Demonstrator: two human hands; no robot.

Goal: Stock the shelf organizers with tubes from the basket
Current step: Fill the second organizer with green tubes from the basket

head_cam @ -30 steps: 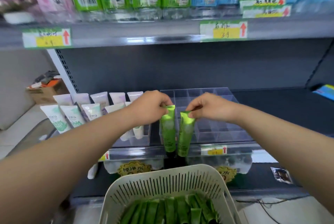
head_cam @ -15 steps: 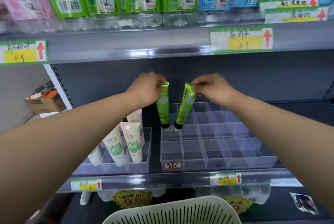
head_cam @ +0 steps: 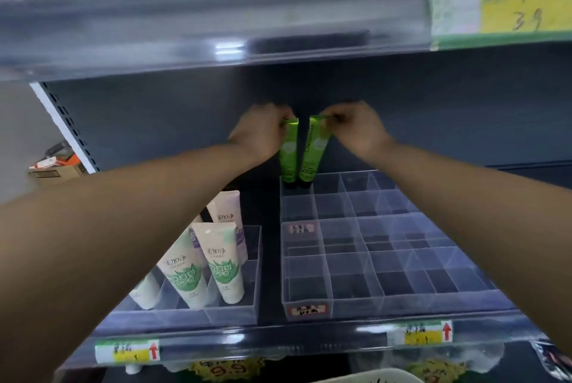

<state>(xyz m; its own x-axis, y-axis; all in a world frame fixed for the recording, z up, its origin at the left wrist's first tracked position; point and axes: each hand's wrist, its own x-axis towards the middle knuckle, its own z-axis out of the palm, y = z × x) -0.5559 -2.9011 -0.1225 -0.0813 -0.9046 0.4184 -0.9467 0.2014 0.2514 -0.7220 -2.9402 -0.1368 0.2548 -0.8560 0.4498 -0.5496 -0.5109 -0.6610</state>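
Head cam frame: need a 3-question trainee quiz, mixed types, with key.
1. True or false: the left hand pinches one green tube and the right hand the other green tube, each by its flat top end.
2. The two tubes' caps sit at which part of the gridded organizer? A: front row. B: back-left corner. C: right edge.
3. Fill in: the white tubes stand in a second organizer to the ___ of the gridded one.
Key: 1 true; 2 B; 3 left.
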